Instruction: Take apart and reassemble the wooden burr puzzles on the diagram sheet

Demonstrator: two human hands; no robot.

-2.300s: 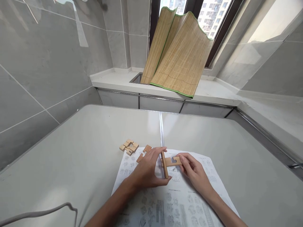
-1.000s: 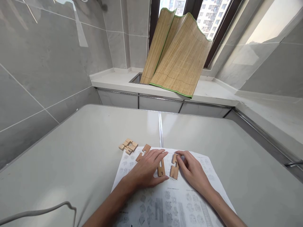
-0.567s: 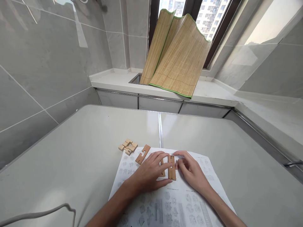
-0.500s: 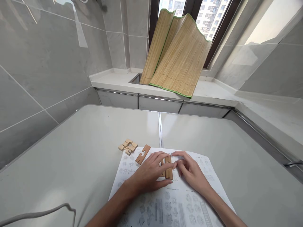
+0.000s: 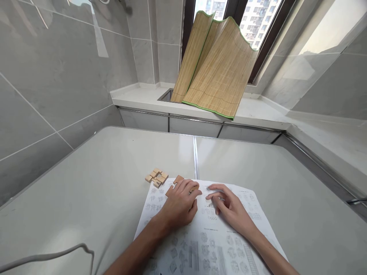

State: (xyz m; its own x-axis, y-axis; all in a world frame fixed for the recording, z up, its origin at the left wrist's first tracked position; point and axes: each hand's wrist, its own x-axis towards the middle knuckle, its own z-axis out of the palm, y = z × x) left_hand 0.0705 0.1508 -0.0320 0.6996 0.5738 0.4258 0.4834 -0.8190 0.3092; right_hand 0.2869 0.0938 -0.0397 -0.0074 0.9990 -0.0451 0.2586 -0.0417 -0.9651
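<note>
My left hand (image 5: 180,204) is closed around a brown wooden puzzle piece (image 5: 195,187), only part of which shows past the fingers; whether a second piece is in the grip is hidden. Just behind that hand, a flat notched wooden piece (image 5: 178,179) lies partly covered by it. My right hand (image 5: 229,208) hovers over or rests on the printed sheet (image 5: 212,240), its fingers loosely curved and apart with nothing visible in them. Farther left, several pale wooden pieces (image 5: 157,177) lie joined in a small ring, one marked with a 3.
The sheet covers the near middle of a glossy pale table (image 5: 100,183) with a centre seam. A grey cable (image 5: 57,254) crosses the near left. Beyond the table, a bamboo mat (image 5: 218,72) leans on a white counter (image 5: 129,97) by the window.
My left hand has moved left with the wooden piece, away from my right hand, and now covers part of the notched piece. My right hand stays nearly in place, its fingers freed.
</note>
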